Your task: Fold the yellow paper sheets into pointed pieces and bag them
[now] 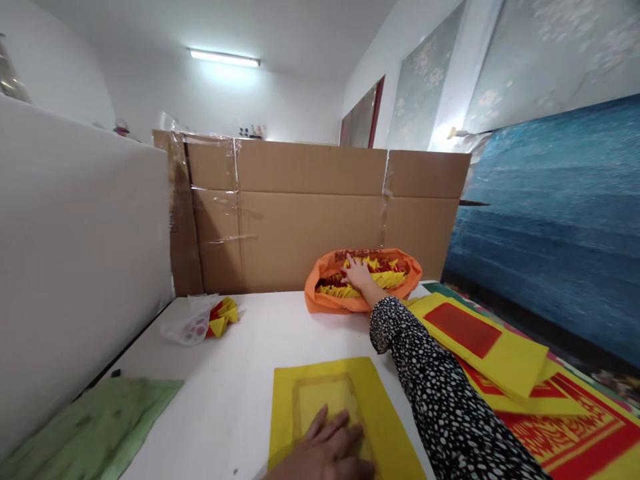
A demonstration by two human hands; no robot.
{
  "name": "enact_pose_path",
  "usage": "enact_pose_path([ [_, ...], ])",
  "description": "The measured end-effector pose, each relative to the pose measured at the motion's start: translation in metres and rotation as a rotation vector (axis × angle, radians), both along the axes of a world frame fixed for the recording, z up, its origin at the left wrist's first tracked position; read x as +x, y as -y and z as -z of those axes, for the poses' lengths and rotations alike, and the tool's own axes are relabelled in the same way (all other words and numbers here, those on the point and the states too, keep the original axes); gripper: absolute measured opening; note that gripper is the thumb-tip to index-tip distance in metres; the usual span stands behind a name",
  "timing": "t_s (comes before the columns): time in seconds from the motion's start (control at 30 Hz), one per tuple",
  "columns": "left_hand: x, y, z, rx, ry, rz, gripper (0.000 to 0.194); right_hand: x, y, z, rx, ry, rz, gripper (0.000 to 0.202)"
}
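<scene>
A yellow sheet (390, 427) with a faint rectangle showing on it lies on the white table (225, 400) at the near middle. My left hand (327, 450) rests on it, fingers spread. My right arm, in a black-and-white patterned sleeve, reaches forward to an orange bag (333, 305) that stands open by the cardboard. Inside the bag are rows of folded yellow and red paper pieces (387, 279). My right hand (357, 273) is over the bag's left part with its fingers apart, touching or just above the folded pieces.
Yellow sheets with red prints (530, 357) are stacked at the right. A green cloth (95, 427) lies front left. Behind it are a clear plastic bag (193, 323) and a folded yellow-red piece (223, 317). A cardboard wall (310, 220) closes the back.
</scene>
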State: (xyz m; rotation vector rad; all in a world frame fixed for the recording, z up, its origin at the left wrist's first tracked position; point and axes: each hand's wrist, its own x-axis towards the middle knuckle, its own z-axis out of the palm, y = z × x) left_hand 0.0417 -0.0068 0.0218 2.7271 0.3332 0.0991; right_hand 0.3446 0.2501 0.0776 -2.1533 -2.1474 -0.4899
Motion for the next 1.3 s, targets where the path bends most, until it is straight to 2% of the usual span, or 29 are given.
enact_pose_path([
  [0.1, -0.005, 0.004, -0.011, -0.072, 0.024, 0.009, 0.052, -0.010, 0.008, -0.009, 0.014, 0.004, -0.023, 0.050],
  [0.2, -0.007, 0.006, -0.017, -0.085, 0.046, 0.008, 0.067, -0.015, 0.022, -0.023, 0.005, -0.009, -0.059, 0.054],
  [0.27, -0.006, 0.008, -0.017, -0.066, 0.062, 0.004, 0.062, -0.016, 0.033, -0.034, -0.009, -0.025, -0.085, 0.054],
  [0.37, 0.000, 0.010, -0.021, -0.046, 0.089, 0.025, 0.037, -0.020, 0.056, -0.052, -0.035, -0.058, -0.120, 0.052],
  [0.43, 0.003, 0.012, -0.026, -0.042, 0.082, 0.037, 0.019, -0.025, 0.079, -0.061, -0.040, -0.085, -0.138, 0.052],
  [0.57, 0.006, 0.014, -0.037, 0.025, 0.014, -0.039, 0.033, -0.037, 0.157, -0.069, -0.117, -0.148, -0.239, 0.044],
  [0.63, 0.006, 0.014, -0.041, 0.078, -0.039, -0.122, 0.036, -0.043, 0.206, -0.063, -0.286, -0.253, -0.419, 0.042],
  [0.7, 0.004, 0.013, -0.045, 0.124, -0.095, -0.219, 0.036, -0.047, 0.254, -0.052, -0.566, -0.329, -0.570, 0.048],
  [0.77, 0.002, 0.012, -0.050, 0.141, -0.127, -0.284, 0.035, -0.047, 0.290, -0.037, -0.728, -0.357, -0.603, 0.054],
  [0.83, -0.001, 0.012, -0.055, 0.118, -0.138, -0.300, 0.033, -0.045, 0.312, -0.021, -0.757, -0.430, -0.590, 0.038],
  [0.93, -0.004, 0.011, -0.061, 0.103, -0.137, -0.293, 0.029, -0.040, 0.319, 0.001, -0.668, -0.638, -0.483, 0.011],
  [1.03, -0.001, 0.012, -0.057, 0.244, -0.048, -0.282, 0.026, -0.040, 0.308, 0.019, -0.433, -0.772, -0.302, 0.018],
  [1.17, 0.008, 0.011, -0.039, 0.507, -0.005, -0.268, 0.058, -0.048, 0.289, 0.041, -0.210, -0.820, -0.154, 0.017],
  [1.23, 0.010, 0.008, -0.028, 0.497, -0.077, -0.262, 0.068, -0.052, 0.281, 0.050, -0.162, -0.810, -0.117, 0.015],
  [1.3, 0.010, 0.003, -0.018, 0.425, -0.131, -0.257, 0.063, -0.054, 0.275, 0.059, -0.134, -0.805, -0.080, 0.015],
])
